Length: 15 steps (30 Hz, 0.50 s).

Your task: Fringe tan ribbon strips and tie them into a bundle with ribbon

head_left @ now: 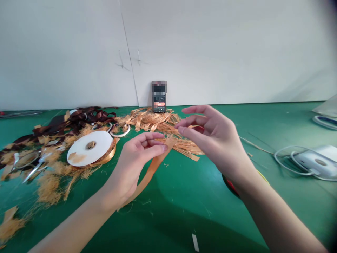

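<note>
My left hand [134,154] pinches a tan ribbon [154,163] between thumb and fingers, close to its frayed upper end. From there the strip curves down behind the wrist. Just right of and above the frayed tip, my right hand [214,137] has thumb and index finger drawn together, another finger raised; whatever lies between them is too fine to make out. Behind both hands spreads a heap of tan ribbon strips [155,119] with fringed ends. A white ribbon spool [89,142] wound with tan ribbon lies left of my left hand.
A phone [159,96] leans upright against the white wall. Dark brown ribbon [60,123], tan fluff [50,188] and scissors [37,168] crowd the left. To the right, a white device [319,161] lies with its cable. A red-and-black object [231,186] is partly hidden under my right forearm.
</note>
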Tool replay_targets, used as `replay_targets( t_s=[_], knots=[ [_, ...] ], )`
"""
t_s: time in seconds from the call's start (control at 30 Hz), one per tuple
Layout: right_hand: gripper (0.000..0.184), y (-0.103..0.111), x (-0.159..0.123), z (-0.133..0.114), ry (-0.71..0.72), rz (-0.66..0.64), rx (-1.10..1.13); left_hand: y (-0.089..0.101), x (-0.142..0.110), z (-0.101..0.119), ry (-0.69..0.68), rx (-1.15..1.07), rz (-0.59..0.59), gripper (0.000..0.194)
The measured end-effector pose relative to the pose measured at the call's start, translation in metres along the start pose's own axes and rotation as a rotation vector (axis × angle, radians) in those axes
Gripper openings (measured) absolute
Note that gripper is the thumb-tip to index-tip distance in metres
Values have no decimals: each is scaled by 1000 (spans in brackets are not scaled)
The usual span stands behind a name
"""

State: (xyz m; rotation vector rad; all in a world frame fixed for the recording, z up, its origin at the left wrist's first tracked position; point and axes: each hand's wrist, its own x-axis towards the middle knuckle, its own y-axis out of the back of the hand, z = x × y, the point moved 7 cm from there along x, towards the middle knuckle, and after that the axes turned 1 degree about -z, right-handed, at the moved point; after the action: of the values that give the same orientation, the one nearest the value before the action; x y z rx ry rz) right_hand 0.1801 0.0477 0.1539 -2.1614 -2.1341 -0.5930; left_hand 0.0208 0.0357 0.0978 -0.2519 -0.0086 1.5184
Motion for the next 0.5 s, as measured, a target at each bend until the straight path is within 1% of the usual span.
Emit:
replay_targets(
  t_s=[0.07, 0.17, 0.23, 0.37, 0.5],
  knots=[
    [32, 2, -1, -7, 106, -2, -18, 0, 1, -2, 8, -12, -16, 24],
    [35, -3, -5, -19, 292, -118, -95, -2, 0, -2, 10, -33, -37, 24],
    [35, -6, -8, -22, 376, -183, -176, -3, 0, -2, 8, -42, -46, 24],
    [31, -9, -10, -25, 461, -224, -314, -3, 1, -1, 18, -53, -43, 23],
    [22, -14, -10, -24, 484, -255, -353, -5, 2, -1, 20, -55, -52, 22]
  ],
)
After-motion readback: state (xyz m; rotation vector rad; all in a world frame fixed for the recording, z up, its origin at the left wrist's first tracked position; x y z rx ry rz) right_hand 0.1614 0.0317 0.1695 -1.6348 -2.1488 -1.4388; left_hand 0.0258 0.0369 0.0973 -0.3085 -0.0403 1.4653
